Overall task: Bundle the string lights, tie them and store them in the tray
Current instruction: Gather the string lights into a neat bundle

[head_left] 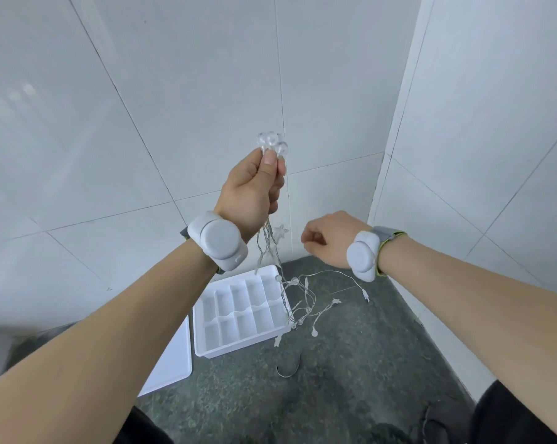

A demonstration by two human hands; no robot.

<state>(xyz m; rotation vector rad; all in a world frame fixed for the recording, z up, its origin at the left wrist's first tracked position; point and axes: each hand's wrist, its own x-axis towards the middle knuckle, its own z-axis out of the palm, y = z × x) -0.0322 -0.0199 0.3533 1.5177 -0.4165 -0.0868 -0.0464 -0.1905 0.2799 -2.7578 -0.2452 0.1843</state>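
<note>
My left hand point(253, 189) is raised in front of the wall and shut on the string lights point(272, 145); clear round bulbs stick out above my fingers. Thin clear wires hang down from that fist, with a star bulb point(281, 231) among them, and trail onto the grey floor beside the tray. The white tray point(230, 347), divided into several compartments, stands on the floor below my left wrist. My right hand point(330, 240) hovers to the right of the hanging wires, fingers curled in; whether a wire runs through them I cannot tell.
A flat white lid or board point(171, 360) lies left of the tray. A loop of tie wire point(288, 368) rests on the floor in front of the tray. White tiled walls meet in a corner close behind. Grey bands sit on both wrists.
</note>
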